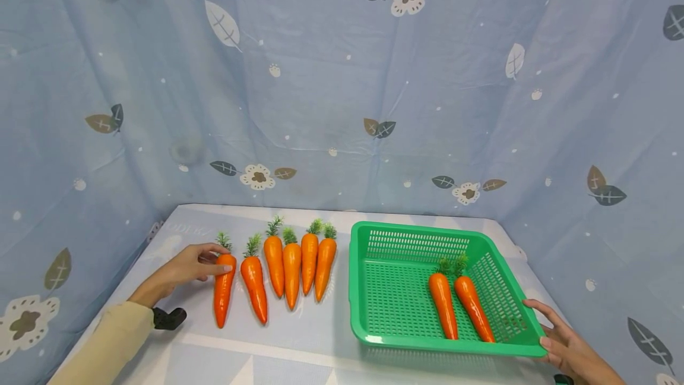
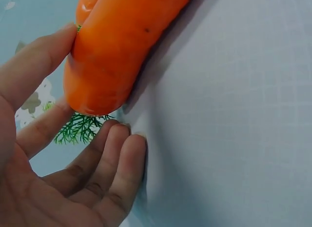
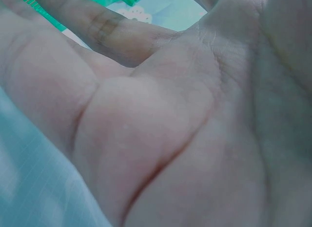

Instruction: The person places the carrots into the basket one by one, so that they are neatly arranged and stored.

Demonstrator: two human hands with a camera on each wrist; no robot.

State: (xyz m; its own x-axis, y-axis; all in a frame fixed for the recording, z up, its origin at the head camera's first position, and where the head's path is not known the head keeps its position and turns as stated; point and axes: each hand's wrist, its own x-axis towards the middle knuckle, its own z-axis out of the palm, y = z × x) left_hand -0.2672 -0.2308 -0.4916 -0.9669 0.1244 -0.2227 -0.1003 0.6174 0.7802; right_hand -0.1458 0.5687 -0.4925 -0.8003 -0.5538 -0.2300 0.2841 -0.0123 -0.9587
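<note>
The leftmost carrot lies at the far end of a row of six, well to the left of the green basket, with its leafy top pointing away from the person. The left hand reaches in from the side away from the basket and rests on the thick upper end of this carrot; in the left wrist view the thumb presses against one side of the carrot and the fingers lie loosely below it near the green top, so the hand touches it with a light, part-open hold and is not closed round it. The sleeve is pale yellow, with a dark wrist strap at its cuff. The right hand sits at the basket's near right corner with fingers stretched out against the rim, holding nothing closed. Two more carrots lie side by side inside the basket, toward its right half. The other five carrots of the row lie between the touched carrot and the basket. Everything sits on a pale table, and a light blue curtain printed with leaves and flowers hangs behind and beside the basket. The right wrist view is filled by a blurred palm, with only a sliver of the basket visible at the top. The right forearm is cut off by the picture's edge.
</note>
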